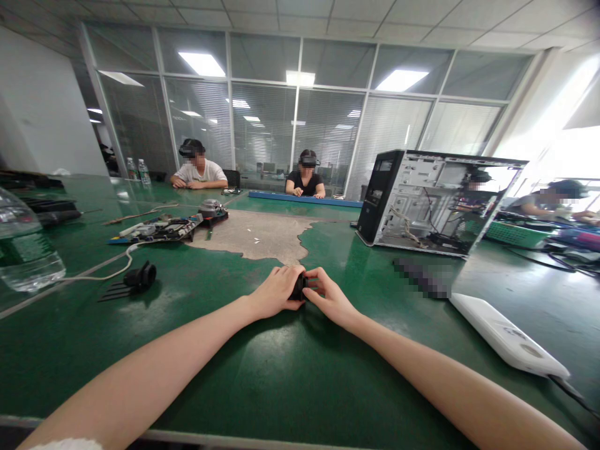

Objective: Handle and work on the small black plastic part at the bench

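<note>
At the middle of the head view, my left hand [275, 292] is wrapped round a small black part [299, 289], with its back turned up. My right hand [332, 299] grips the same part from the right, its fingers curled and its thumb against the part. Much of the part is hidden by my fingers. Both hands are low over the green table [262, 369]. To the left of them, a black piece with a round opening and several thin prongs [135, 278] lies on the table.
An open computer case [422, 203] stands right of centre, with a white device [510, 334] nearer. A circuit board [159, 229] lies left, beside a bare brown patch [253, 234]. A water bottle [25, 250] is far left. Other people sit across the table and at right.
</note>
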The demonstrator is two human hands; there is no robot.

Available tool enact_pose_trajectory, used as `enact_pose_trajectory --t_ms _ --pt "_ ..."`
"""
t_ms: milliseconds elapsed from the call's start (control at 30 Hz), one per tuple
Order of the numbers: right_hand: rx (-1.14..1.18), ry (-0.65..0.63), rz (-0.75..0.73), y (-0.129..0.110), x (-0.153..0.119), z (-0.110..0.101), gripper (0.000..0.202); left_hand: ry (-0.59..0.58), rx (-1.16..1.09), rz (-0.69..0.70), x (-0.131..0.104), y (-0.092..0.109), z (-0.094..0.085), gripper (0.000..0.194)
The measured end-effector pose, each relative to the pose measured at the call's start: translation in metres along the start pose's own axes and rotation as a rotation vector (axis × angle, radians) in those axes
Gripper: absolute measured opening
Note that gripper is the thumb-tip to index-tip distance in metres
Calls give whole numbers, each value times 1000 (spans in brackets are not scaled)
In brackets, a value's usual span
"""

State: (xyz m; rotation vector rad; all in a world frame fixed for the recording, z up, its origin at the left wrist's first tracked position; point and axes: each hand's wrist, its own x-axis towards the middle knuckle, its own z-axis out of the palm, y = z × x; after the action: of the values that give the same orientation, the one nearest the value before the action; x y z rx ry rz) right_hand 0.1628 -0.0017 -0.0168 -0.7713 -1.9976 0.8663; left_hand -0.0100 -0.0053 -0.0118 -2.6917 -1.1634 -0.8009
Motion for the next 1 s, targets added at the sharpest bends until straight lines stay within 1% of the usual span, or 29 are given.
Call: enact_pose_trajectory --t_ms 167,400,500,567,700,800,1000 --pt "-81 70 -59 1 0 0 16 0 -4 3 0 0 -1 58" --pt "-5 36 13 5 1 1 26 1 -2 -2 0 -1 0 61" --pt "18 -8 49 3 1 1 24 4 -2 -7 0 0 0 59" --pt "28 -21 33 1 1 0 21 4 2 -5 0 0 0 56" --pt "-38 29 -28 -1 0 0 17 6 2 4 0 0 0 56" --pt "-70 66 -43 -1 1 0 15 13 -1 1 0 0 0 58" --pt "-20 50 25 2 1 1 25 8 -12 -2 0 -2 2 62"
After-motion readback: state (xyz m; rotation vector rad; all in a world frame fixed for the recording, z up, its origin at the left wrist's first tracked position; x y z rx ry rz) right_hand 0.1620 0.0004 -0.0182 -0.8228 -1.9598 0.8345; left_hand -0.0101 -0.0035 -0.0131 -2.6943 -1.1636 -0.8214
